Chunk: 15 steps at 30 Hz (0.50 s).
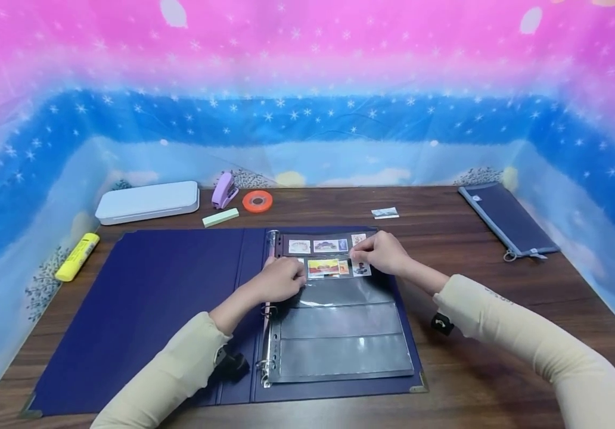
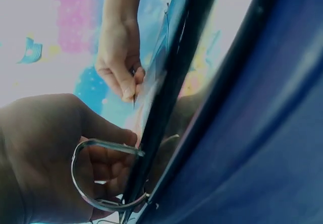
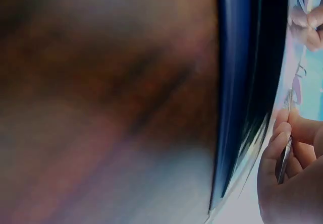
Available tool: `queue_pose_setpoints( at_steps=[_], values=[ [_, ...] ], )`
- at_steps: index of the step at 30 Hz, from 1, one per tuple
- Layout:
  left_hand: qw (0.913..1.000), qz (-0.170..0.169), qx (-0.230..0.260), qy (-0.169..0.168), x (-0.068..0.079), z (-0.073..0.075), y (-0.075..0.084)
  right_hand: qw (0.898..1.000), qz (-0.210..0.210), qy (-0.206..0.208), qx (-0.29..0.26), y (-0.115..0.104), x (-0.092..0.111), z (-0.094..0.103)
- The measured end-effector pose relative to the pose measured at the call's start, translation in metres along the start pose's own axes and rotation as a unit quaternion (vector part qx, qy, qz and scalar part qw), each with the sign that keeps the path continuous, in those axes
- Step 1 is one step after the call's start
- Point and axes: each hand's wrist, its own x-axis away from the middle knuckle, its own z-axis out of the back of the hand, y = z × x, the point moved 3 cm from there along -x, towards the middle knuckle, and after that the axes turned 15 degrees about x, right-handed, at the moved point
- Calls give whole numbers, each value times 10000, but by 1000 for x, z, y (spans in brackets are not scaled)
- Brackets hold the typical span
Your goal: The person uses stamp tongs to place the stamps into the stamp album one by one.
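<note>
A black pocket page (image 1: pixel 339 322) lies in an open navy ring binder (image 1: pixel 168 298). Stamps (image 1: pixel 330 245) fill its top row; a yellow-and-red stamp (image 1: pixel 322 267) and others show in the second. My right hand (image 1: pixel 385 253) pinches slim metal tweezers (image 3: pixel 285 158) between thumb and fingers, over the right end of these two rows. Fingers curled, my left hand (image 1: pixel 280 279) rests at the second row's left end, beside the yellow stamp. Its fingertips meet the page surface next to a metal binder ring (image 2: pixel 75 168); I cannot tell whether they pinch the pocket film.
Behind the binder stand a white case (image 1: pixel 148 201), a purple stapler (image 1: pixel 224 190), a green eraser-like block (image 1: pixel 220 217) and an orange tape roll (image 1: pixel 257 201). A yellow glue stick (image 1: pixel 77 257) lies left. A loose stamp (image 1: pixel 385 213) and dark zip pouch (image 1: pixel 508 217) lie back right.
</note>
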Motion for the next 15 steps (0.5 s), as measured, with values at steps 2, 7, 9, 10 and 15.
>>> queue_pose_setpoints(
  at_steps=[2,7,9,10,15],
  values=[
    [9998,21,174,-10,0,0,-1,9999,-41,-83,-84,0,5,-3],
    [9985,-45,545,33,2,0,-2,9996,85,-194,-175,-3,14,-10],
    [9981,-67,615,26,3,2,-1,9995,220,-192,-140,-7,16,-12],
    [9980,-97,623,22,3,2,-1,9993,289,-182,-122,-8,17,-13],
    [9978,-211,635,-10,2,5,3,9988,373,-206,-226,-12,19,-17]
  ],
)
